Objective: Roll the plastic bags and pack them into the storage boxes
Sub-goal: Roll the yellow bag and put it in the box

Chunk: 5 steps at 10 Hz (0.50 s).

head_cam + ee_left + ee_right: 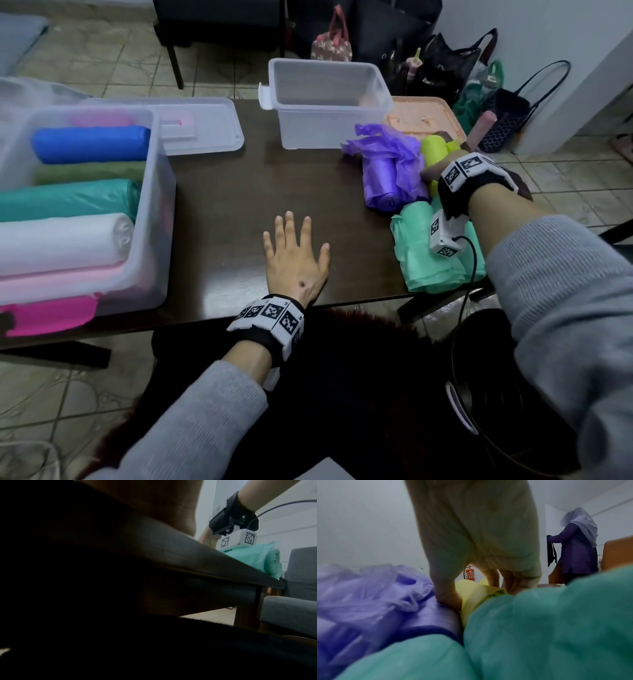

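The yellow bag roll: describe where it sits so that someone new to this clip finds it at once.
Start at the dark table and go to the bag pile at its right end, in front of the peach lid. There the right hand grips the yellow bag roll, wedged between the purple bags and the mint green rolls. It is the pile's only yellow piece.

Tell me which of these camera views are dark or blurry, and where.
Left wrist view: mostly black, only the table edge and mint bag lit. Right wrist view: close mint and purple bag blurred. Head view: fairly sharp, glare on table by left hand.
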Available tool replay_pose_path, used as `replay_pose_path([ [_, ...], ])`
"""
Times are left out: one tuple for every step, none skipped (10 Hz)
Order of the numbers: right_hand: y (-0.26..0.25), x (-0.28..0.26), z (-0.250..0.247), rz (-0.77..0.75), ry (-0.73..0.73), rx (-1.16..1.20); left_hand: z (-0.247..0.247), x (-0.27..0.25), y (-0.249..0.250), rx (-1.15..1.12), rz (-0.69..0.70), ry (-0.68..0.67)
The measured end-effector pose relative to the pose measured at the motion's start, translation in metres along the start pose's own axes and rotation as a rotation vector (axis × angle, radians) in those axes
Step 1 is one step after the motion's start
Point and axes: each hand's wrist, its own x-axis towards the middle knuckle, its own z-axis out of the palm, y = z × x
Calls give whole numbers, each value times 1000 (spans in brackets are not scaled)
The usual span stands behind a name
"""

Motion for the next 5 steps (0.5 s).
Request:
replay_pose_path([
  [1,-2,-5,-72,11,-107,1,0,1,-4,-5,10],
  [6,-10,-6,-105,2,-31,2,0,1,-2,-9,14],
  [6,0,-3,-18,-7,49,2,0,1,1,-9,12],
  [7,11,-5,58,40,282,2,0,1,4,-8,10],
  [10,22,-13,102,38,440,1,0,1,3,-6,10],
])
